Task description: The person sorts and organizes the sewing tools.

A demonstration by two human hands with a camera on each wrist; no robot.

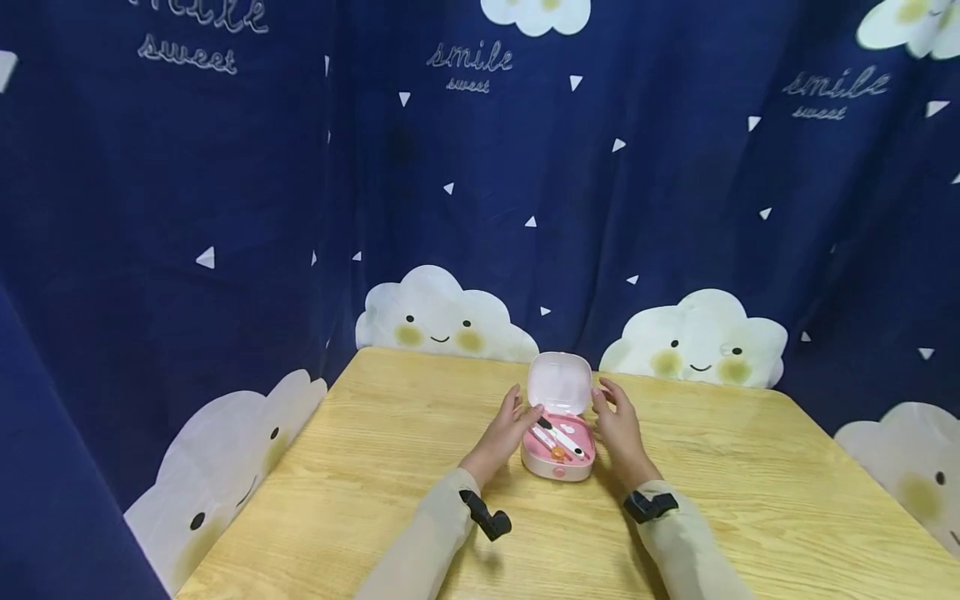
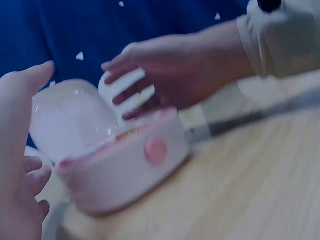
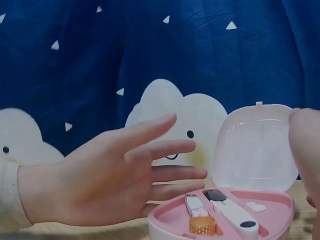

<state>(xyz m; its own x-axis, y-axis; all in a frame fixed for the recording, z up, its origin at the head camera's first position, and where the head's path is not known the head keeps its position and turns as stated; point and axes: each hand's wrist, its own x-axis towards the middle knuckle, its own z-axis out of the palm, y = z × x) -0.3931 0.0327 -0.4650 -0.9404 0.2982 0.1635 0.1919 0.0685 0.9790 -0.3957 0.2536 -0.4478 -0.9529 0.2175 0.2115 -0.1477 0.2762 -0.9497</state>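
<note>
A pink-and-white case (image 1: 558, 469) stands on the table with its rounded lid (image 1: 559, 382) raised at the back. Its pink tray holds a white stick-shaped tool with black ends (image 3: 232, 212), a small nail clipper (image 3: 196, 206), an orange dotted ring (image 3: 202, 225) and a small white piece (image 3: 255, 206). My left hand (image 1: 507, 435) hovers along the left side of the case, fingers spread, thumb overlapping the tray's back-left corner in the head view. My right hand (image 1: 619, 429) is at the right side, its fingers extended near the lid's edge. Neither hand grips anything.
The case sits near the far edge of a light wooden table (image 1: 420, 408). Behind it hangs a dark blue curtain (image 1: 480, 167) with smiling clouds and small white triangles. Black camera straps (image 1: 486, 515) are worn over both sleeves.
</note>
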